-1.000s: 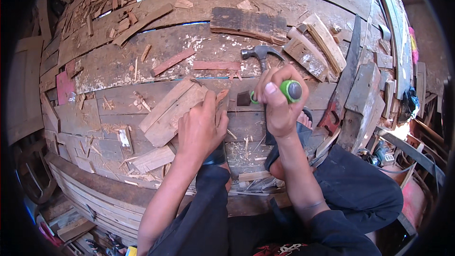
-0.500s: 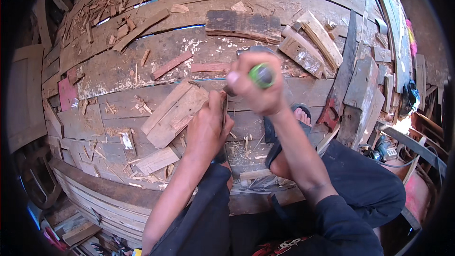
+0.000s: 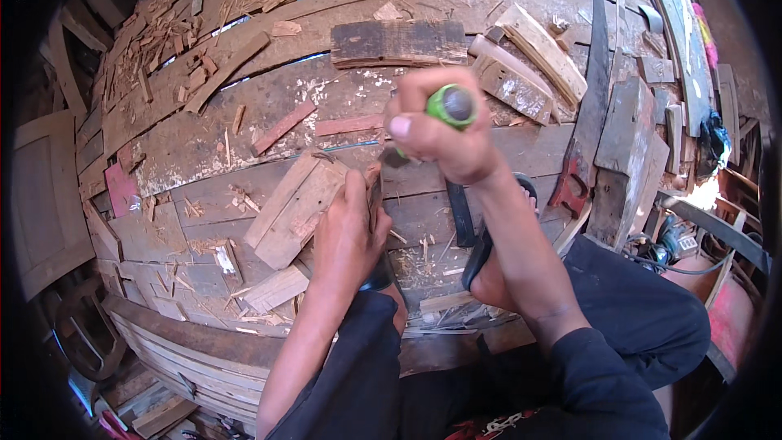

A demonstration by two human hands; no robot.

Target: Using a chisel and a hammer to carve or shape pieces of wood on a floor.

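Observation:
My left hand [image 3: 349, 224] is closed round a narrow piece of wood [image 3: 373, 175] held on end, its top just above my fingers. Raised beside it, my right hand [image 3: 444, 122] grips a tool with a green handle [image 3: 444, 106] and dark butt end. A dark part of that tool shows under the fist, close to the top of the wood; most of it is hidden, so its kind cannot be told. Left of my left hand lies a wide pale wooden block [image 3: 297, 208]. Two reddish strips lie beyond, one being a slat [image 3: 283, 128].
The plank floor [image 3: 195, 220] is strewn with chips. A dark board [image 3: 399, 42] and pale wood pieces [image 3: 542, 53] lie at the far side. On the right are a handsaw with a red handle [image 3: 573, 187], a thick timber [image 3: 623, 147] and a power tool [image 3: 676, 240]. My sandalled feet flank the work.
My right hand has turned slightly, tilting the green handle, with the dark tool part now showing below the fist. My left hand keeps its hold on the wood. The whole view has shifted a little.

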